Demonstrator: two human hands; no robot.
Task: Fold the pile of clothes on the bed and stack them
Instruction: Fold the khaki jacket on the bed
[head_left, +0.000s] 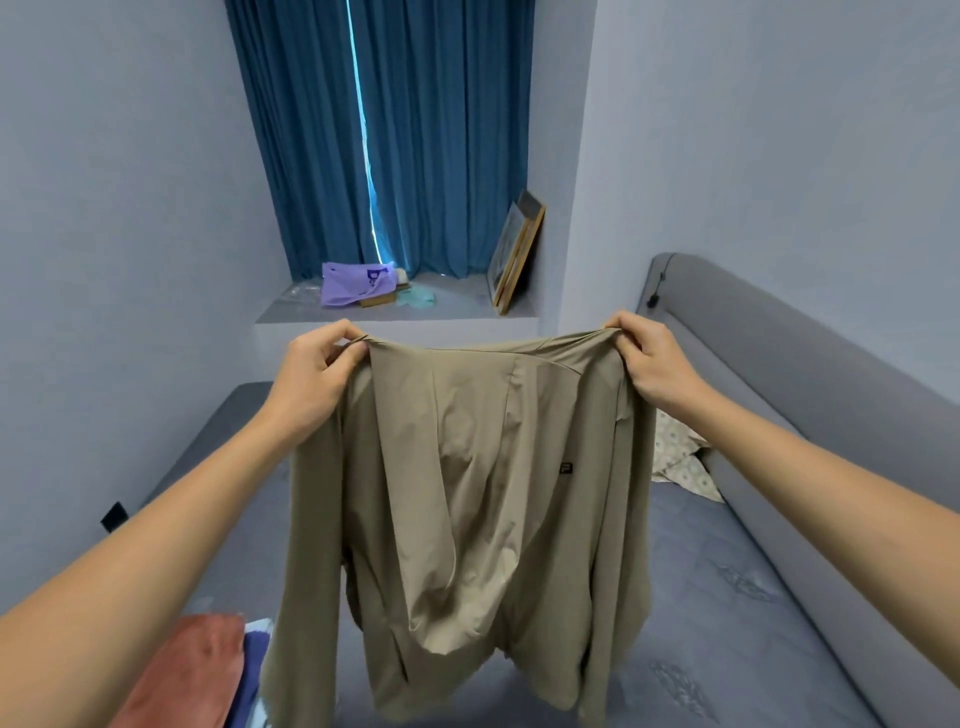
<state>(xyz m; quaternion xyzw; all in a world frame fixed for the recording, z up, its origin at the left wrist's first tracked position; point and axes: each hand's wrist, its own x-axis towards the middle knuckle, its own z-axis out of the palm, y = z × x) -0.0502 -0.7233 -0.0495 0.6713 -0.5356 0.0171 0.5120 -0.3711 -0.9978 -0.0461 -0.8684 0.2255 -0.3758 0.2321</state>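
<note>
The khaki shirt (467, 493) hangs at the centre of view, held up above the blue bed (727, 597), its hem low at 6 o'clock. It looks light, thin and limp, likely slippery, so the shoulder seams are the sensible hold. The left hand (317, 374) at 9 o'clock and right hand (652, 358) at 3 o'clock each pinch a shoulder, arms outstretched, spread wide. Other clothes (197, 670) lie at 7 o'clock

A single wide-angle head camera looks forward and slightly down from the person's eye level. It sits close above the outstretched arms, facing across the bed (727, 597) toward the curtain (415, 130) and window ledge (457, 306).
</note>
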